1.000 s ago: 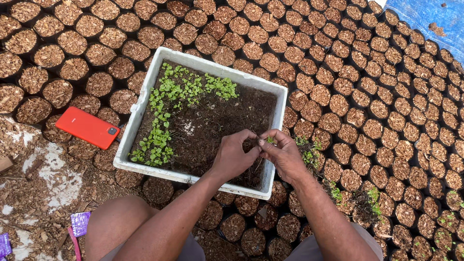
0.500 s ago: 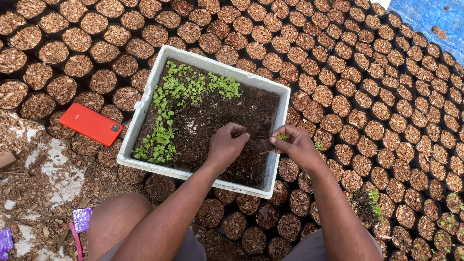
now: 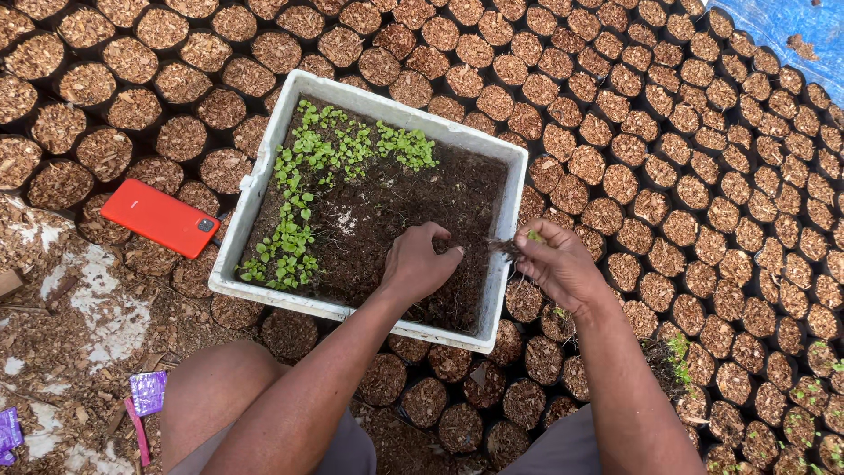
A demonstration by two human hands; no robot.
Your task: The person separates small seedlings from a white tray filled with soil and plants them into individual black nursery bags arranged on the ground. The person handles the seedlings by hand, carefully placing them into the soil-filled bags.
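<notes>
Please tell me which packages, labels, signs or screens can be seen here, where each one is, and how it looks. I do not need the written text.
Purple packets: small, flat, shiny, on the ground at lower left; another at the left edge.
Red phone: flat rectangle left of the white tray, lying back up on the soil-filled pots, so its screen is hidden.
No signs or labels show.

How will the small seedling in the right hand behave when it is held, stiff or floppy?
Probably floppy and fragile: the seedling shows thin dangling roots and a tiny green top. Likely very light, since the right hand pinches it with fingertips only.
</notes>
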